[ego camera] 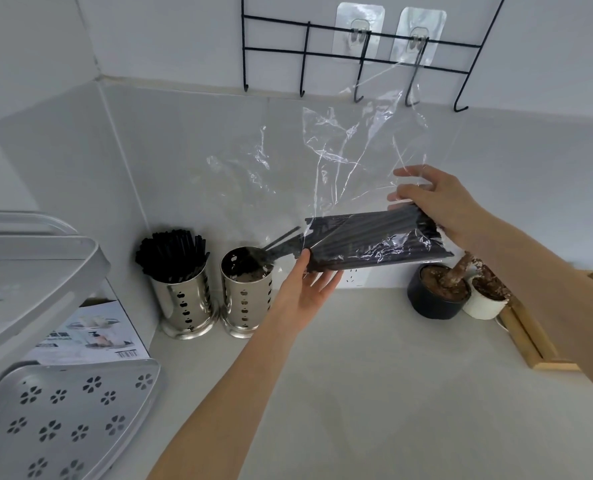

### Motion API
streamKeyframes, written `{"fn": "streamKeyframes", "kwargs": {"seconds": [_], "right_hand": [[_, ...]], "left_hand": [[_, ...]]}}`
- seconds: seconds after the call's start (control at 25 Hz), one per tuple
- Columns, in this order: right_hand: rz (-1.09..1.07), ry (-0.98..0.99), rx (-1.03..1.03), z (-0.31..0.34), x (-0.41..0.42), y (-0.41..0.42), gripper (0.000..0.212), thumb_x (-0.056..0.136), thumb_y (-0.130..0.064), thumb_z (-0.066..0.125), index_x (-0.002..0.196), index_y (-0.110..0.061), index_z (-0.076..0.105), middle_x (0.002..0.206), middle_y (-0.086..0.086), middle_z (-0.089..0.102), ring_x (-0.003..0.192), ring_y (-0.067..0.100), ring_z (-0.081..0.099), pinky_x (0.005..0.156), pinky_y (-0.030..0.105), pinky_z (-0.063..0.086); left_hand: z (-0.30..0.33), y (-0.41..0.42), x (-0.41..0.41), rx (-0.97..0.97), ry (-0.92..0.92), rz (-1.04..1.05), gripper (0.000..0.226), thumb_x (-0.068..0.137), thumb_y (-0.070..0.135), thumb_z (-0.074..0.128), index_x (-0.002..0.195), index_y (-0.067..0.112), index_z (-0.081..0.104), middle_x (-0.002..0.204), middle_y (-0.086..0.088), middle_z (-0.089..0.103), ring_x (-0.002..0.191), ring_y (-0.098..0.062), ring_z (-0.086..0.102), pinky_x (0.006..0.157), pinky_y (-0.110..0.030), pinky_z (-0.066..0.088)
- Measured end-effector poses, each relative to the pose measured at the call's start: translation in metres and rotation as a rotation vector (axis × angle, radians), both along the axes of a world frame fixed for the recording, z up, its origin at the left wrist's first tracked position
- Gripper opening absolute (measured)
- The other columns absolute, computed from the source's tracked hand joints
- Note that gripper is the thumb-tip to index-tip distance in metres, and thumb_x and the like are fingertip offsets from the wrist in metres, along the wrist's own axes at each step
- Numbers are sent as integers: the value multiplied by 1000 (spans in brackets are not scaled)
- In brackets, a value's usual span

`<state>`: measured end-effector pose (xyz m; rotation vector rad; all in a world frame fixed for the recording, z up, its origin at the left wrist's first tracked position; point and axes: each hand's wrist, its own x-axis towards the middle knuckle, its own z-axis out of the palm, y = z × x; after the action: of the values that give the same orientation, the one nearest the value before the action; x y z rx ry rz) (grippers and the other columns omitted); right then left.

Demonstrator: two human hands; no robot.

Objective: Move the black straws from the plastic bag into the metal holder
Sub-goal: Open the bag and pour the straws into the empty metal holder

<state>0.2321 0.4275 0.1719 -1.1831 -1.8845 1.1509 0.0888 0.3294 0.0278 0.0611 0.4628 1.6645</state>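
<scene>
A clear plastic bag (354, 150) holds a bundle of black straws (368, 239), lying almost level in the air above the counter. My right hand (440, 206) grips the bundle's right end through the bag. My left hand (309, 282) supports the bundle's left end from below, fingers spread. A few straws slide out of the left end into the right metal holder (245, 303), which has some straws inside. The left metal holder (184, 299) is packed with black straws standing upright.
A grey dish rack (28, 271) and perforated tray (66, 417) fill the left side, with a printed box (90, 334) beneath. Two small plant pots (437, 292) and a wooden tray (534, 341) stand at right. A black wire hook rack (357, 50) hangs on the wall.
</scene>
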Motion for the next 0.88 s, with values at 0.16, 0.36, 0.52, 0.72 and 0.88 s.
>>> {"fn": "streamKeyframes", "kwargs": {"seconds": [0.16,0.36,0.52,0.72,0.88], "right_hand": [[11,6,6,4,0,-1,31,84,-12,56,113,-25,57,104,13,67,81,16,61,87,31,49],[36,1,10,16,-9,-1,32,84,-12,58,112,-26,57,104,13,68,80,18,64,96,34,48],[80,-41,39,27,-18,-2,31,87,-14,54,117,-21,53,99,9,66,75,11,65,94,24,43],[73,-58,7,31,-20,-4,30,88,-16,54,117,-23,53,99,6,65,77,11,66,71,23,51],[60,-41,-1,34,-18,-4,31,88,-15,56,118,-22,54,96,4,65,77,10,66,70,24,55]], "left_hand": [[2,0,-1,25,8,0,15,88,19,55,83,6,60,101,-9,62,105,-26,59,83,-42,56],[8,-2,-1,33,-18,33,15,88,18,54,84,5,59,103,-10,62,101,-26,61,80,-41,57],[12,-5,-2,32,-2,47,18,89,21,52,83,6,59,103,-9,62,96,-25,64,77,-39,58],[11,-4,-3,67,20,41,18,90,22,51,88,6,60,101,-8,63,80,-21,72,78,-36,59],[11,-4,-1,59,31,35,17,89,23,53,90,7,60,97,-6,64,85,-22,70,77,-37,59]]}}
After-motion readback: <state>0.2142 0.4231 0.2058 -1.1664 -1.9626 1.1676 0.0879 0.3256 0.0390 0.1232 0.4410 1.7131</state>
